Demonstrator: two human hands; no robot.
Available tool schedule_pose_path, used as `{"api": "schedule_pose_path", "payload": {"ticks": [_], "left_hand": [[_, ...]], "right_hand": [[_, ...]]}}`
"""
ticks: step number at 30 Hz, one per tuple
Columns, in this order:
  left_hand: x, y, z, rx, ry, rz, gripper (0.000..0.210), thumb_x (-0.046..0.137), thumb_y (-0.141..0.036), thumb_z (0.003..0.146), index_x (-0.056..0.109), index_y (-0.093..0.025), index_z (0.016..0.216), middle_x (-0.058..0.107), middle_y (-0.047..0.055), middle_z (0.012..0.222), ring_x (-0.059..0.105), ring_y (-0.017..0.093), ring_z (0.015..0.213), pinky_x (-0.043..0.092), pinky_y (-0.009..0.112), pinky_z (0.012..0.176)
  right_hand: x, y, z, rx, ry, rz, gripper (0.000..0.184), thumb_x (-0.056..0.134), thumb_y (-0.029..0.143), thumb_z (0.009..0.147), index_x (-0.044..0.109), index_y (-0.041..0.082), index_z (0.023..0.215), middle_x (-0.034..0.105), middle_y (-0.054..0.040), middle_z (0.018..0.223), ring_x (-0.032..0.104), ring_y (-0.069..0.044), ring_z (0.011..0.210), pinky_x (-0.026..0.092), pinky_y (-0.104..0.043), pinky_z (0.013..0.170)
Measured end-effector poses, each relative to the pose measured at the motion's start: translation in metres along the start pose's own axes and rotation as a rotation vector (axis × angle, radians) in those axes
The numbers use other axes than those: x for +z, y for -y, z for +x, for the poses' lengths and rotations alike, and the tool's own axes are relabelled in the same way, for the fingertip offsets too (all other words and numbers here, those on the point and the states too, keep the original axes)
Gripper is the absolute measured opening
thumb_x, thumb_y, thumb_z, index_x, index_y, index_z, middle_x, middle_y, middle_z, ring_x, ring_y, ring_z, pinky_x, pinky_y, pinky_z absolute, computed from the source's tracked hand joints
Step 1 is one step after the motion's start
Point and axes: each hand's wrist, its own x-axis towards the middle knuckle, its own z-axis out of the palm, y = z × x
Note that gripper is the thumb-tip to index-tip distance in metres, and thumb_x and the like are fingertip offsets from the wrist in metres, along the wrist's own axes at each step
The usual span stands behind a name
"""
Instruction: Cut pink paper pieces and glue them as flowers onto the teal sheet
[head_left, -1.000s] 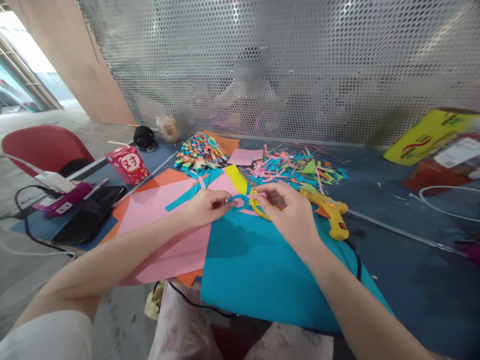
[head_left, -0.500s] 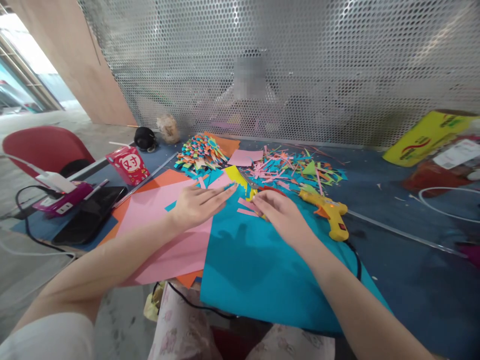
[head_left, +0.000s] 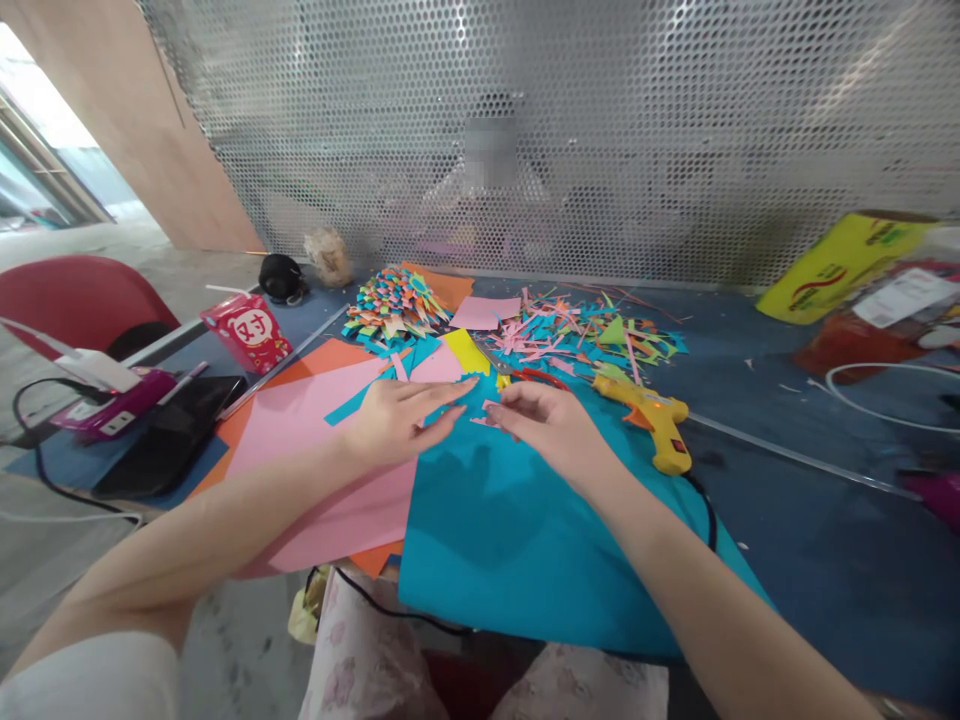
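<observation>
From where I stand, a red chair is farthest left, well away from the fingers of the left hand. Nearer those fingers, though still well to their left, come a purple power strip, a black phone and, farther back, a red drink carton. A pink sheet lies under the left wrist. The left fingers are stretched out, the thumb standing apart from them, and I can see nothing in their grasp. Beyond them sits a mound of little folded papers; just past their tips is a yellow paper. The small pink paper piece is at the tips of the right hand, pinched between thumb and finger, over a broad blue sheet that spreads below both sets of fingertips. A heap of cut strips lies beyond the right fingers. To their right rests a yellow glue gun, and well apart, on the far right, a yellow roll.
</observation>
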Motion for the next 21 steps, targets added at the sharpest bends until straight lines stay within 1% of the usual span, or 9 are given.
{"api": "schedule_pose_path", "payload": {"ticks": [4, 7, 11, 13, 15, 17, 19, 20, 21], "left_hand": [[0.004, -0.007, 0.007, -0.439, 0.066, -0.458, 0.037, 0.057, -0.03, 0.083, 0.059, -0.014, 0.116, 0.069, 0.0, 0.061, 0.06, 0.008, 0.046, 0.045, 0.016, 0.045], [0.006, -0.008, 0.011, -0.655, 0.14, -0.742, 0.045, 0.064, -0.037, 0.077, 0.057, -0.012, 0.114, 0.064, -0.004, 0.052, 0.062, 0.011, 0.045, 0.049, 0.02, 0.05], [0.01, -0.003, 0.012, -0.797, 0.155, -0.861, 0.038, 0.072, -0.044, 0.067, 0.056, -0.015, 0.084, 0.065, -0.002, 0.051, 0.063, 0.014, 0.044, 0.045, 0.021, 0.045], [0.011, -0.001, 0.012, -0.826, 0.149, -0.868, 0.038, 0.072, -0.046, 0.066, 0.05, -0.016, 0.077, 0.065, -0.002, 0.051, 0.062, 0.013, 0.043, 0.039, 0.019, 0.039], [0.012, -0.001, 0.013, -0.853, 0.144, -0.876, 0.04, 0.072, -0.047, 0.066, 0.048, -0.017, 0.074, 0.063, -0.003, 0.049, 0.062, 0.013, 0.042, 0.032, 0.017, 0.034], [0.012, 0.0, 0.014, -0.889, 0.137, -0.892, 0.041, 0.073, -0.047, 0.065, 0.046, -0.017, 0.073, 0.061, -0.004, 0.047, 0.063, 0.014, 0.042, 0.027, 0.016, 0.032], [0.013, 0.001, 0.014, -0.925, 0.127, -0.907, 0.043, 0.073, -0.048, 0.064, 0.045, -0.017, 0.073, 0.059, -0.004, 0.045, 0.062, 0.014, 0.041, 0.025, 0.016, 0.03], [0.014, 0.001, 0.014, -0.939, 0.124, -0.911, 0.043, 0.073, -0.048, 0.064, 0.044, -0.017, 0.074, 0.059, -0.004, 0.045, 0.061, 0.014, 0.04, 0.024, 0.015, 0.03], [0.014, 0.002, 0.014, -0.949, 0.125, -0.913, 0.044, 0.073, -0.048, 0.064, 0.044, -0.018, 0.075, 0.059, -0.004, 0.044, 0.06, 0.013, 0.038, 0.024, 0.015, 0.03]], "right_hand": [[-0.001, -0.004, 0.001, -0.032, -0.012, -0.061, 0.019, 0.068, 0.036, 0.067, 0.059, 0.019, 0.069, 0.063, 0.0007, 0.068, 0.063, -0.016, 0.068, 0.05, -0.031, 0.067], [-0.001, -0.003, 0.0, -0.06, -0.007, -0.086, 0.017, 0.066, 0.035, 0.07, 0.059, 0.019, 0.068, 0.065, -0.0004, 0.07, 0.065, -0.017, 0.071, 0.052, -0.032, 0.07], [-0.006, 0.003, 0.001, -0.148, -0.065, -0.251, 0.013, 0.061, 0.032, 0.075, 0.06, 0.02, 0.07, 0.067, -0.0019, 0.072, 0.065, -0.017, 0.07, 0.052, -0.03, 0.064], [-0.017, 0.005, 0.002, -0.213, -0.151, -0.503, 0.011, 0.058, 0.028, 0.077, 0.062, 0.02, 0.071, 0.067, -0.0026, 0.071, 0.063, -0.017, 0.066, 0.05, -0.03, 0.059], [-0.037, 0.004, 0.002, -0.214, -0.297, -0.812, 0.011, 0.058, 0.027, 0.078, 0.063, 0.021, 0.069, 0.067, -0.0052, 0.07, 0.062, -0.02, 0.066, 0.048, -0.033, 0.058], [-0.064, -0.003, 0.002, -0.027, -0.546, -1.085, 0.021, 0.063, 0.038, 0.074, 0.06, 0.02, 0.064, 0.065, -0.0116, 0.068, 0.063, -0.027, 0.068, 0.046, -0.04, 0.055], [-0.095, -0.014, -0.002, 0.258, -0.806, -1.196, 0.043, 0.073, 0.057, 0.057, 0.051, 0.021, 0.05, 0.061, -0.018, 0.062, 0.063, -0.037, 0.072, 0.043, -0.046, 0.052], [-0.109, -0.02, -0.004, 0.359, -0.882, -1.188, 0.051, 0.075, 0.063, 0.048, 0.043, 0.023, 0.042, 0.058, -0.019, 0.057, 0.062, -0.039, 0.074, 0.042, -0.046, 0.052], [-0.121, -0.026, -0.006, 0.419, -0.874, -1.167, 0.057, 0.072, 0.068, 0.047, 0.036, 0.025, 0.038, 0.055, -0.0176, 0.053, 0.062, -0.039, 0.076, 0.041, -0.046, 0.052]]}}
